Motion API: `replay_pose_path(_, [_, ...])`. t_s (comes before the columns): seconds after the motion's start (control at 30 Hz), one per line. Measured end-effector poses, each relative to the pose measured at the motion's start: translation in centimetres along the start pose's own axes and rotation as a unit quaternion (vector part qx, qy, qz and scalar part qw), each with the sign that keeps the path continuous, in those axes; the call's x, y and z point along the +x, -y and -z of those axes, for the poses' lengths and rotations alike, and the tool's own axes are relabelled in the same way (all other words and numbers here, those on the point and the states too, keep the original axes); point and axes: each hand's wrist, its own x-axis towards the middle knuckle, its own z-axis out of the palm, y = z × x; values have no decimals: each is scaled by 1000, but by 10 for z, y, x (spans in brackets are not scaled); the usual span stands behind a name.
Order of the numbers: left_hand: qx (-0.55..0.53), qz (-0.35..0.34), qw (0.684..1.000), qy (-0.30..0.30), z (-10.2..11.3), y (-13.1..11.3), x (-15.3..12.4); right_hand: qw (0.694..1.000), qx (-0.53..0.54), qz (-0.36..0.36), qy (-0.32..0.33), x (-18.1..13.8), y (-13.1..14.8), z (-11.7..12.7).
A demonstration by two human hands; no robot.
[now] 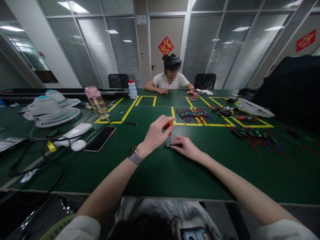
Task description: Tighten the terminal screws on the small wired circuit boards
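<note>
My left hand, with a watch on its wrist, is closed on the red and black handle of a screwdriver. The screwdriver stands upright, its thin shaft pointing down at a small green circuit board on the table. Whether the tip touches a screw is too small to tell. My right hand rests low on the table, its fingertips pinching the board's right side. Fingers hide part of the board.
Wired circuit boards lie in a pile ahead, and more wired boards to the right. At left are a phone, a white mouse, a bottle and white fans. A person sits across the green table.
</note>
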Motion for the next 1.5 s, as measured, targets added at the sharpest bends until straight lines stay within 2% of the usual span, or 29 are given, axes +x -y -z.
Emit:
replay_pose_path(0.3, [-4,28,1000,11,-1,1,-1,1000,-13,9,2,0,3,2])
replay_pose_path(0.47, [11,-2,1000,23,-1,3,-2,995,-88,32,17,-2,6,2])
replay_pose_path(0.63, [-56,3,997,62,-3,4,-3,989,-135,49,20,-3,6,0])
replay_pose_path(1.1, [-13,-20,999,24,-5,4,-5,993,-109,35,20,-3,10,2])
replay_pose_path(1.33, [-8,-32,997,64,-4,0,-6,994,-97,42,16,-4,9,1])
replay_pose_path(1.5, [-2,-9,1000,26,-7,0,-6,994,-98,36,17,-3,8,1])
